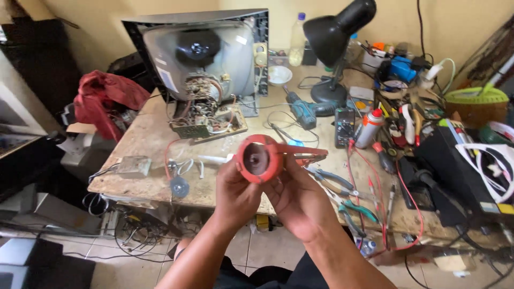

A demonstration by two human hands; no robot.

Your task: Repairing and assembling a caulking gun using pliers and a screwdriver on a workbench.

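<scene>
Red rubber, the suction cup (259, 159) with its lead was held up before the workbench's (155, 139) near edge, left hand (235, 195) and right hand (297, 200) both gripping its rim. It looked light, soft and flexible, best held by that thick rim.

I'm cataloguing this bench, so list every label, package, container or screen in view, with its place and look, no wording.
White label: slanted rectangular sticker on the left side of the grey picture tube.
Spray can: right of centre on the bench, white cylinder, red cap, tilted.
Plastic bottle: back of the bench beside the black desk lamp, clear, blue cap, upright.
Multimeter: left of the spray can, dark rectangular body; screen too small to tell.
</scene>
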